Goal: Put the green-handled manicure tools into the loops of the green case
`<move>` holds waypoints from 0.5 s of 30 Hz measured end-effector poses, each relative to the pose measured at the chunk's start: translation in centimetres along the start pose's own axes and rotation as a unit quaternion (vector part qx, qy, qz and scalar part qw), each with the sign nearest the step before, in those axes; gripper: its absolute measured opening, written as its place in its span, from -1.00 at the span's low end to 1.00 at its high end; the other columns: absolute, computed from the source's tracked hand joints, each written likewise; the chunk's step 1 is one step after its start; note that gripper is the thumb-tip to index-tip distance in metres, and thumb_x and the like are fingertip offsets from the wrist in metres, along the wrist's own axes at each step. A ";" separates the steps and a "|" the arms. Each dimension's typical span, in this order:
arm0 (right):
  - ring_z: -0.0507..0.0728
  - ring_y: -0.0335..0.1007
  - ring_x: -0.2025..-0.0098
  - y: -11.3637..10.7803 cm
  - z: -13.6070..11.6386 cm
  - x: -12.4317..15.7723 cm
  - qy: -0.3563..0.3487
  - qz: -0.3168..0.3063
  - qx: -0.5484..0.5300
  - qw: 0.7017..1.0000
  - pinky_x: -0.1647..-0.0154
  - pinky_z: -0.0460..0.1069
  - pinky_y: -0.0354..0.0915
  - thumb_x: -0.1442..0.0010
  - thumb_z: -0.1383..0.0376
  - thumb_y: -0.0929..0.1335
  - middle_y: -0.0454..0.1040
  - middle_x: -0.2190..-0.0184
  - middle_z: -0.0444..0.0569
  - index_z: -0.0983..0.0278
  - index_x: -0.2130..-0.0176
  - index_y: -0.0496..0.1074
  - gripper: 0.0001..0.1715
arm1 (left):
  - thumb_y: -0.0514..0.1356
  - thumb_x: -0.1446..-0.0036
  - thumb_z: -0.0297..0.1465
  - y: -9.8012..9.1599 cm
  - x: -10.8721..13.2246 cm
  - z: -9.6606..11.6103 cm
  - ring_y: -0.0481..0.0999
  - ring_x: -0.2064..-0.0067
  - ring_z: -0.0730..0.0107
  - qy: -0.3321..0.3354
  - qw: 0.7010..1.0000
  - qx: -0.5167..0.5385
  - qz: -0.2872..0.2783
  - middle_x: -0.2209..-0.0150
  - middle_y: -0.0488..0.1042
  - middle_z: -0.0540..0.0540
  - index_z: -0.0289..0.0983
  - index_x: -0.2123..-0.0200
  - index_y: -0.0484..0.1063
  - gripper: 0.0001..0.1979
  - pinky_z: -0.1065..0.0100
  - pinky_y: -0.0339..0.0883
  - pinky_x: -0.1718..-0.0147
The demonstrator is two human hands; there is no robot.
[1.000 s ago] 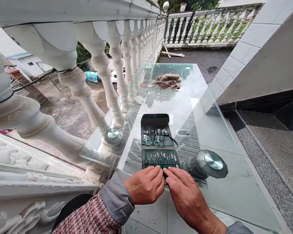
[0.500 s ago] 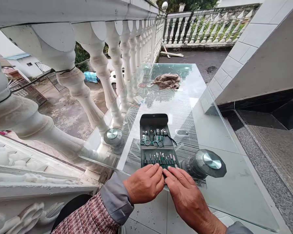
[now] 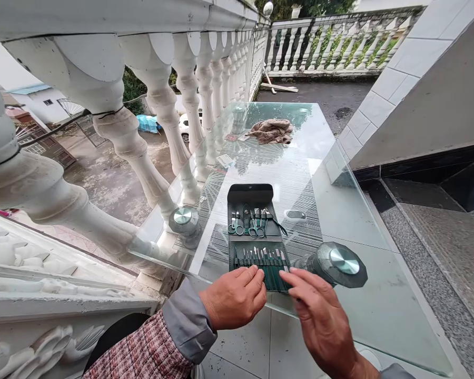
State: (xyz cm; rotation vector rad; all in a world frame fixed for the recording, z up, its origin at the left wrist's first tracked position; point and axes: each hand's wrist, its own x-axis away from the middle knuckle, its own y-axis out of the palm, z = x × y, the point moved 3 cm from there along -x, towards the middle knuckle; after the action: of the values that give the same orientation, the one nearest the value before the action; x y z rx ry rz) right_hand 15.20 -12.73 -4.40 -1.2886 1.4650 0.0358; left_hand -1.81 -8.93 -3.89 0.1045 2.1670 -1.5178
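Your left hand (image 3: 237, 297) was bent, its fingertips bunched at the near left part of the open green case (image 3: 256, 238); whether they pinched anything could not be told, since the back of the hand hid them. Your right hand (image 3: 324, 316) was released, its fingers loosely extended toward the case's near right edge and set apart from the left one; whether a fingertip touched the case could not be told. Between your two hands, part of the case's lower panel showed.

The case lay spread out on the glass tabletop (image 3: 359, 226), directly in front of you, its dark flap pointing away. Its upper panel carried scissors (image 3: 256, 229) with green loops and, to the right of them, a tool with dark curved handles (image 3: 278, 226). Its lower panel held a row of slim tools (image 3: 264, 258), metal tips pointing away from you. A round metal disc (image 3: 344, 260) showed at the tabletop's near right. Beyond the case, near the far end, lay a crumpled brown cloth (image 3: 272, 130), and the white balustrade (image 3: 161, 100) ran along your left
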 end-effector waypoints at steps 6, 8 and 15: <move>0.12 0.35 0.16 -1.8 -0.2 -1.5 0.039 0.085 0.001 0.996 0.15 0.09 0.31 -0.09 0.53 0.31 0.42 0.24 0.01 0.25 0.14 0.40 -0.67 | 0.00 -0.19 -0.52 -0.3 0.0 0.1 0.50 0.10 0.11 0.018 0.999 -0.019 0.025 0.12 0.48 -0.34 -0.47 0.20 0.42 -0.77 0.22 0.42 0.19; 0.08 0.37 0.24 -1.8 -0.4 -1.7 0.034 0.089 -0.025 0.995 0.21 0.03 0.33 -0.08 0.56 0.31 0.43 0.31 -0.04 0.26 0.11 0.38 -0.61 | 0.00 -0.21 -0.50 -0.4 0.0 0.2 0.49 0.08 0.12 0.025 0.999 -0.016 0.028 0.10 0.47 -0.34 -0.46 0.18 0.42 -0.76 0.22 0.41 0.19; 0.04 0.43 0.25 -0.9 -0.5 -1.4 0.074 0.104 -0.062 0.990 0.18 -0.02 0.38 -0.07 0.58 0.33 0.48 0.28 -0.06 0.26 0.04 0.33 -0.53 | 0.05 -0.18 -0.47 -1.0 -0.4 0.4 0.47 0.06 0.09 0.059 0.997 -0.013 0.044 0.14 0.49 -0.32 -0.48 0.19 0.46 -0.76 0.18 0.40 0.14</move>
State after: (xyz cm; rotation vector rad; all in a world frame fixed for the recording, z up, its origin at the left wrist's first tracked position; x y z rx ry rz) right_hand 15.17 -12.42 -2.69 -1.2544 1.7437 0.1756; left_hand -1.68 -9.59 -2.98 0.2845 2.2417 -1.4679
